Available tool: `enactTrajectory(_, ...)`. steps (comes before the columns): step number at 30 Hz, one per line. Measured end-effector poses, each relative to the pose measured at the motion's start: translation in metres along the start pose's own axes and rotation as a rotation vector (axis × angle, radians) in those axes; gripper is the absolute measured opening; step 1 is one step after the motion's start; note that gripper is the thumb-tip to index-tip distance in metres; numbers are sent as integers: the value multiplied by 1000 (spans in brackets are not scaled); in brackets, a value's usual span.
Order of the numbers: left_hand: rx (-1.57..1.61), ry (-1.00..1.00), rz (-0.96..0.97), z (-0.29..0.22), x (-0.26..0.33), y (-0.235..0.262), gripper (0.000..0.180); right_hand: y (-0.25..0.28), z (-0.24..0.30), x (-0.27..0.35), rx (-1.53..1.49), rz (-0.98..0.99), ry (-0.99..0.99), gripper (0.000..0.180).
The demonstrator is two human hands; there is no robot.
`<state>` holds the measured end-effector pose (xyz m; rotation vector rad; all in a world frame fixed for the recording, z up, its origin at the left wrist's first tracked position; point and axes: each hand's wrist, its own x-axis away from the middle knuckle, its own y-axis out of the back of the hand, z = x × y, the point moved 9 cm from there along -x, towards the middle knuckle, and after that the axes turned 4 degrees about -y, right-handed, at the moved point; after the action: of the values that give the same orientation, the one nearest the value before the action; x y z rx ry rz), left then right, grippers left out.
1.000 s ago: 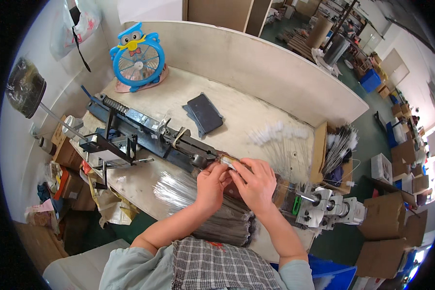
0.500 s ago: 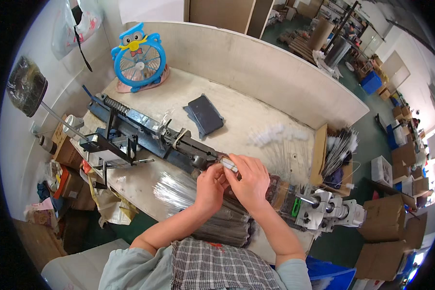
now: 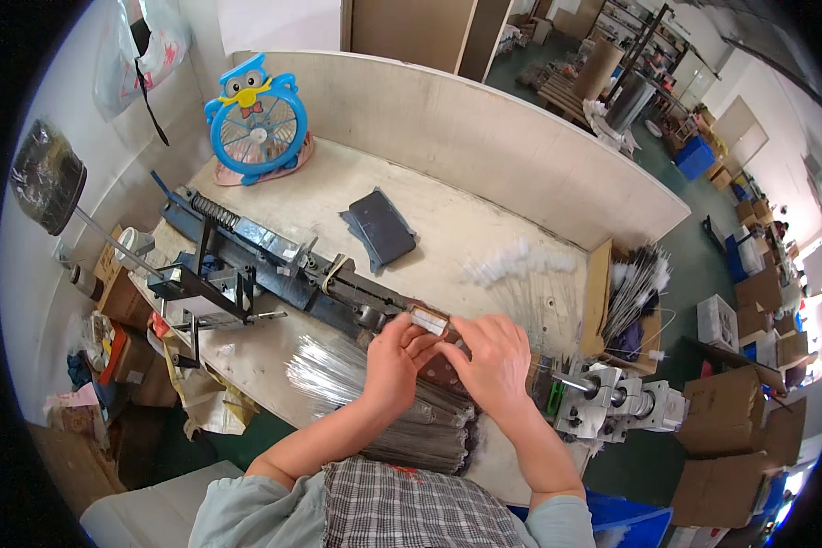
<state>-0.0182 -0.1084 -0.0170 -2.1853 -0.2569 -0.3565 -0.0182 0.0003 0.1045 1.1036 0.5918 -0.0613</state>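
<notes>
My left hand (image 3: 394, 363) is closed, its fingertips pinched just below a small white block in a brown-edged slot (image 3: 428, 320). Whatever those fingers hold is hidden. My right hand (image 3: 495, 358) is at the right end of the block, thumb and forefinger apart with a gap between them. The slot is part of a long dark metal machine (image 3: 338, 274) that runs across the bench. Below my left hand lies a thick bundle of thin silvery wires (image 3: 420, 429), with loose bright ends (image 3: 320, 370) fanning out to the left.
White-tipped wire brushes (image 3: 521, 265) lie beyond my hands, and more stand in a cardboard box (image 3: 597, 297). A metal spindle unit (image 3: 616, 397) is at the right. A dark phone-like slab (image 3: 382, 226) and a blue fan (image 3: 258, 128) are farther back. A metal lever frame (image 3: 215, 297) stands left.
My right hand has shifted right, off the white block, which now shows more fully. My left hand has stayed at nearly the same place by the slot. The view has tilted slightly.
</notes>
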Motion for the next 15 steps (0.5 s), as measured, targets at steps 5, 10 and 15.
enactTrajectory(5,-52,36,8,2,9,3,57,-4,-6,13,-49,12,42,16)
enactTrajectory(10,-176,46,57,2,9,-2,66,3,-17,10,-101,64,-46,12)
enactTrajectory(15,-374,118,96,8,16,9,60,25,-19,23,-266,-21,-83,14)
